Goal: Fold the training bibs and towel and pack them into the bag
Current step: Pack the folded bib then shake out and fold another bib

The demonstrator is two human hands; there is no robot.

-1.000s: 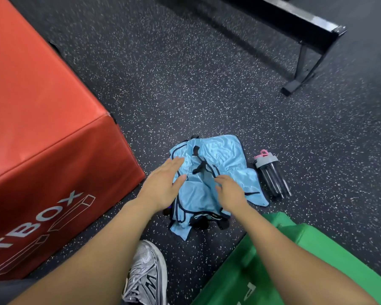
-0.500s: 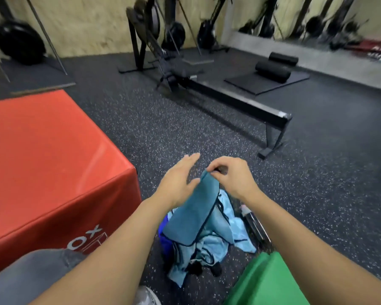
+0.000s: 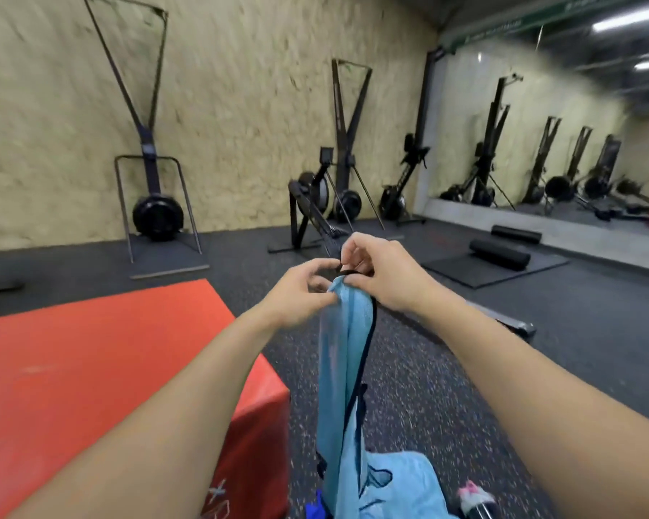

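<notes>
Both hands up at frame centre on the light-blue bib (image 3: 343, 354): right hand (image 3: 381, 271) pinches its black-trimmed top edge, left hand (image 3: 300, 294) grips the fabric just beside it. Bib hangs bunched, tail reaching the pile of bibs (image 3: 398, 485) on the floor, bottom centre. Bag not visible. Risk: grips too close together, so it stays twisted and folds crooked; dangling end may snag the pile.
</notes>
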